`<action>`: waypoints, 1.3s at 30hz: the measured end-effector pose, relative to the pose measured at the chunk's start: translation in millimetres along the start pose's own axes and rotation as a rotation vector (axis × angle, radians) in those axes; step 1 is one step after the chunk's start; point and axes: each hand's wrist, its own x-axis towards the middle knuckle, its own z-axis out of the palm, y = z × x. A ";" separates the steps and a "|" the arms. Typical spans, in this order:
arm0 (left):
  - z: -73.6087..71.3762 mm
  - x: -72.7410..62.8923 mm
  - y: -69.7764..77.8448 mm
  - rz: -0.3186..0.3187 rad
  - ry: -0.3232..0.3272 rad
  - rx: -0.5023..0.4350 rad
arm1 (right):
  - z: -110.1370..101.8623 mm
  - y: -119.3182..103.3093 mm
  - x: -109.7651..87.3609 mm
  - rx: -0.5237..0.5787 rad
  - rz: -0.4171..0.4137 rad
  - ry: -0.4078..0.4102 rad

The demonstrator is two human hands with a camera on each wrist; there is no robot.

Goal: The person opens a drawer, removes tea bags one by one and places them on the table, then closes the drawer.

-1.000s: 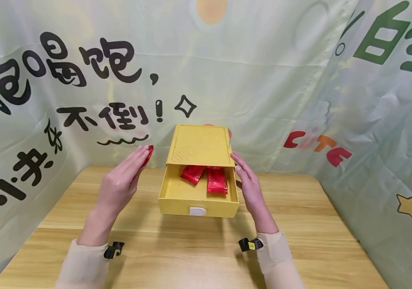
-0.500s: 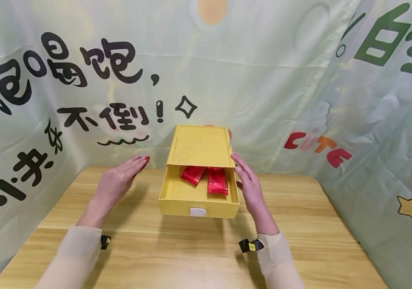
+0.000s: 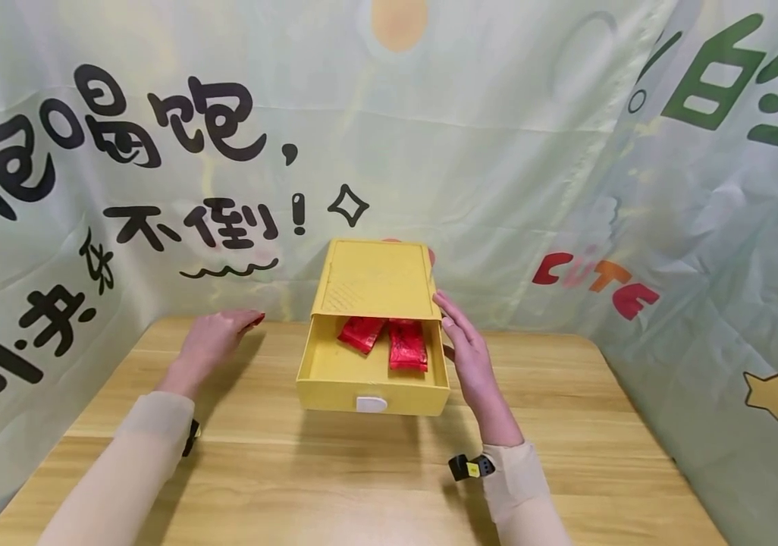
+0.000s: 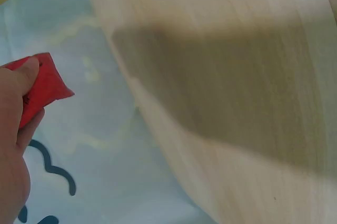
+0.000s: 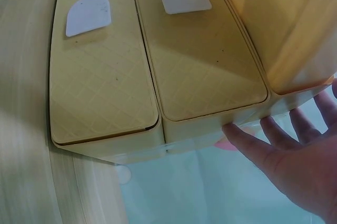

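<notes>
The landmark is the yellow, upright, box-shaped drawer cabinet [image 3: 378, 277], which stands on the light wood-grain table [image 3: 334, 493] with its front facing the person. Its top unit, the yellow rectangular open-topped drawer [image 3: 334, 396], is pulled out toward the person and bears a white half-round tab [image 3: 371, 404] at the middle of its front panel. Two red, glossy, rectangular sealed packets lie inside the cabinet's top drawer: the tilted left packet [image 3: 363, 332] and the straighter right packet [image 3: 408, 349], both toward the rear, with their far ends under the cabinet's top panel. Below, in the right wrist view, the yellow middle drawer [image 5: 205, 56] and the yellow bottom drawer [image 5: 100, 77] sit closed in the cabinet, each with a white tab of the same shape. The left hand [image 3: 214, 337] is located left of the cabinet, well apart from it, and pinches a red, glossy, sealed packet [image 4: 50, 84] between thumb and fingers; the packet's free corner projects beyond the fingertips. Whether this packet contacts the table cannot be told. The right hand [image 3: 468, 353] is positioned at the cabinet's right side, fingers extended and spread apart, with fingertips against the side wall. A pale fabric backdrop [image 3: 498, 189] with printed lettering hangs behind the cabinet and to both sides of it. Pale sleeves [image 3: 528, 493] cover both forearms.
</notes>
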 end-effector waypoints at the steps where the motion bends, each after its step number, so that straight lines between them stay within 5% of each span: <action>1: 1.7 -1.2 -1.9 -0.020 -0.036 -0.003 | 0.0 0.3 -0.1 0.002 -0.001 0.000; 7: 11.9 -8.2 -8.1 -0.127 -0.170 -0.076 | 0.6 0.2 -0.4 0.002 -0.008 -0.001; 12: 19.6 -12.6 -15.5 -0.120 -0.169 -0.066 | 0.9 -0.3 -0.9 -0.004 -0.005 -0.004; 17: 21.9 -17.3 -24.9 -0.114 -0.236 -0.026 | 1.1 -0.1 -1.1 -0.006 -0.003 -0.004; 28: 16.6 -24.4 -24.8 -0.280 -0.529 -0.009 | 1.3 -0.4 -0.9 -0.009 0.005 0.008; 39: 15.3 -29.2 -27.1 -0.286 -0.580 -0.093 | 1.1 0.2 -0.5 -0.007 0.004 0.005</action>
